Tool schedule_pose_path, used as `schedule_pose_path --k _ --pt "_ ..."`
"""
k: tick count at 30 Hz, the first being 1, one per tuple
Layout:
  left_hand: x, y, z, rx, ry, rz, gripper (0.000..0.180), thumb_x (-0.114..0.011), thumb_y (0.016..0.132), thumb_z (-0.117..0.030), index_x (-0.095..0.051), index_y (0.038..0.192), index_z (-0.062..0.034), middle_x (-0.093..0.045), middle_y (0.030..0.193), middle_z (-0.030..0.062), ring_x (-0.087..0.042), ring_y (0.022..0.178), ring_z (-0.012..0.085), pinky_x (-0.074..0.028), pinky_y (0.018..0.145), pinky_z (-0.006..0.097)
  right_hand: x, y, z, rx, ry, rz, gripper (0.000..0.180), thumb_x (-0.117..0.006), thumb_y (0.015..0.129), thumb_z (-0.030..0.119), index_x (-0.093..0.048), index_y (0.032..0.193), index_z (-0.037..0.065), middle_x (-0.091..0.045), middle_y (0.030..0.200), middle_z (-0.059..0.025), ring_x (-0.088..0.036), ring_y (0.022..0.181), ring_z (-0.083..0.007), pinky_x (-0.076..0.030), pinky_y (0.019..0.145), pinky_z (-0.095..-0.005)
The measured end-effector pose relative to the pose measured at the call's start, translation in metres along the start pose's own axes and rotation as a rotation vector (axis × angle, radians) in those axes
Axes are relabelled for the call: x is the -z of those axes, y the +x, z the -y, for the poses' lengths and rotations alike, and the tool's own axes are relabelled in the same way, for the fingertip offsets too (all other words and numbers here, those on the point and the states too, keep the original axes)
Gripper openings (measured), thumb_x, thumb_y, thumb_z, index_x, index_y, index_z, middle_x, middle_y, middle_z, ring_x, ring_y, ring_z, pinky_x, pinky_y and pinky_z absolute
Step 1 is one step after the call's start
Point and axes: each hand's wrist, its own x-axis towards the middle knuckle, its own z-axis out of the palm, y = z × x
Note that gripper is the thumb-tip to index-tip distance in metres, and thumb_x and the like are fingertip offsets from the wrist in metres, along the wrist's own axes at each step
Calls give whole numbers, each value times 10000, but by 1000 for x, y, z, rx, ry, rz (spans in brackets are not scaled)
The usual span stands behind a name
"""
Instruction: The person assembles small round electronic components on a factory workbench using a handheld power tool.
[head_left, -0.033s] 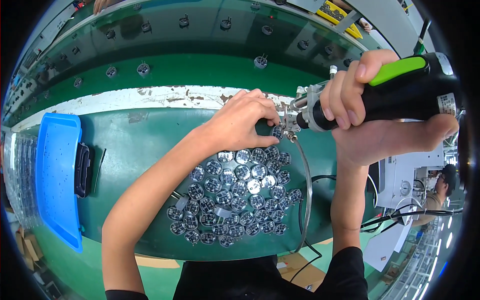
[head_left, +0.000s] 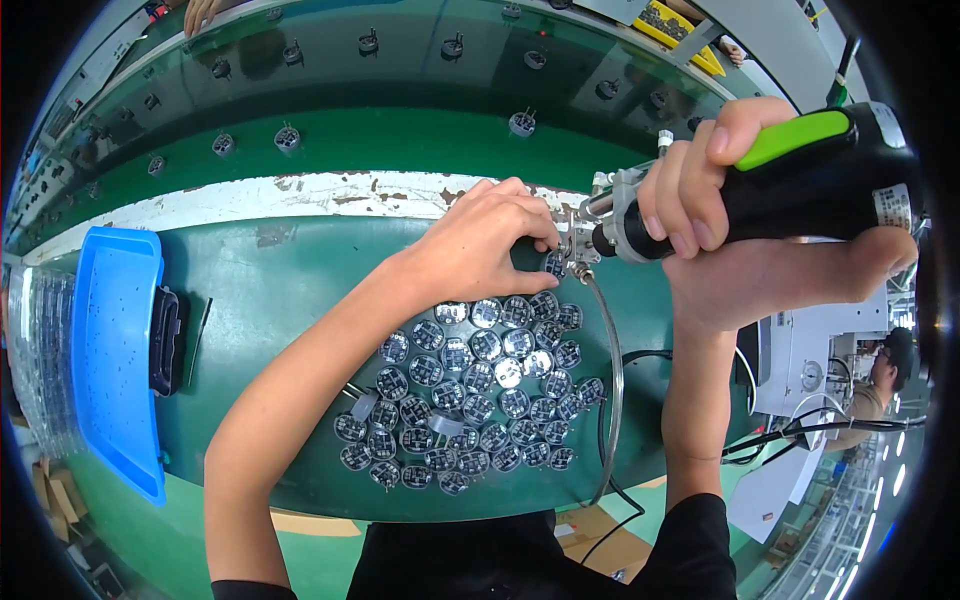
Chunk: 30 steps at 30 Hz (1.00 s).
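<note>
My right hand (head_left: 715,205) is wrapped round a black power screwdriver (head_left: 800,185) with a green lever and a metal nose assembly (head_left: 585,235) at its left end. A clear hose (head_left: 617,380) hangs down from that nose. Thumb and fingers of my left hand (head_left: 500,240) are closed on a small round component (head_left: 552,264), right beside the nose; the fingers and the nose partly cover it. Many similar round components (head_left: 478,377) with silvery, dark-patterned tops lie grouped on the green table (head_left: 290,270) below my left hand. Two grey blocks with metal pins (head_left: 445,424) lie among them.
A blue tray (head_left: 118,360) and a black holder (head_left: 168,340) stand at the left, near a thin dark rod (head_left: 200,340). Beyond a chipped white rail (head_left: 370,192), a green conveyor (head_left: 400,140) carries spaced round parts. Dark cables (head_left: 800,430) run at the right.
</note>
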Motion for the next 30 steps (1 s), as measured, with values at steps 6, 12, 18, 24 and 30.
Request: schedule_pose_path --k 6,12,18,24,30 --pt "0 0 -2 0 7 8 324 -849 765 -291 -656 884 -59 -637 952 38 -568 1044 263 -426 922 410 -5 2 -5 57 -42 -105 1077 -281 725 1052 -518 956 27 -389 521 7 -384 396 -115 -347 414 -275" --pt "0 -3 3 6 -26 -1 315 -851 772 -286 -675 926 -75 -647 939 40 -575 1016 263 -431 936 407 -7 -5 5 -42 42 -190 1047 -368 755 1011 -565 1015 16 -415 544 14 -403 423 -114 -356 435 -293" --pt "-1 1 4 -31 -29 -17 325 -860 764 -293 -666 922 -86 -634 927 32 -572 1018 257 -425 942 407 14 -20 66 130 -84 166 880 -511 805 888 -514 1105 61 -482 645 33 -473 513 -76 -411 510 -255" --pt "3 -4 6 1 -29 12 329 -851 772 -287 -636 914 -84 -625 923 36 -563 1008 258 -416 930 400 -26 -6 37 -26 -199 21 937 -383 796 925 -518 1063 38 -457 603 22 -440 467 -105 -394 483 -277" --pt "1 0 2 -9 -17 10 334 -849 767 -286 -628 912 -82 -618 910 41 -555 994 262 -415 918 398 13 -11 16 52 -32 123 954 -348 805 924 -518 1066 22 -451 602 15 -437 468 -103 -392 479 -277"
